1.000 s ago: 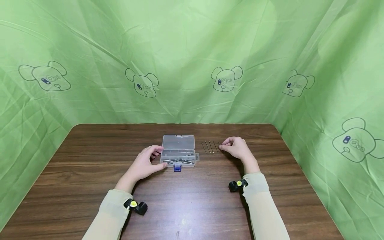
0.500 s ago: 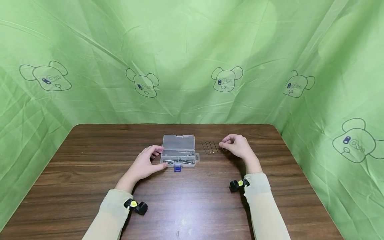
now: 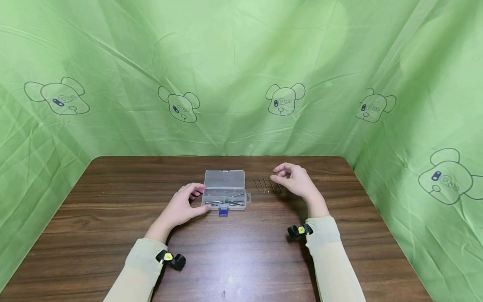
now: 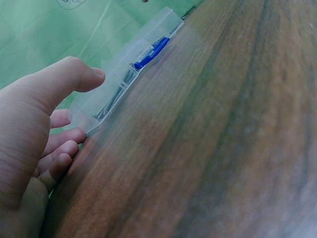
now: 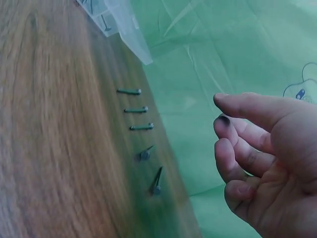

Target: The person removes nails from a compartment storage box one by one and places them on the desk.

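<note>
A clear plastic box [image 3: 224,197] with a blue latch [image 3: 223,211] lies with its lid raised back. Several metal nails [image 3: 235,203] are inside it. My left hand [image 3: 184,204] holds the box's left end, thumb at the front corner and fingers round the side and back. To the right of the box, several nails [image 5: 142,127] lie in a spaced row on the table. My right hand [image 3: 295,180] hovers over the row's right end, fingers loosely bent, thumb and index apart with nothing between them. A dark spot shows on one fingertip [image 5: 225,128] in the right wrist view.
The brown wooden table [image 3: 226,256] carries the box and nails. A small clear hanging tab [image 3: 248,198] sticks out from the box's right side. Green cloth [image 3: 234,75] with printed bear heads hangs behind the table's back edge and at both sides.
My right hand has let go of the rightmost nail, which now lies in the row, and has lifted slightly up and left. My left hand and the box stay put.
</note>
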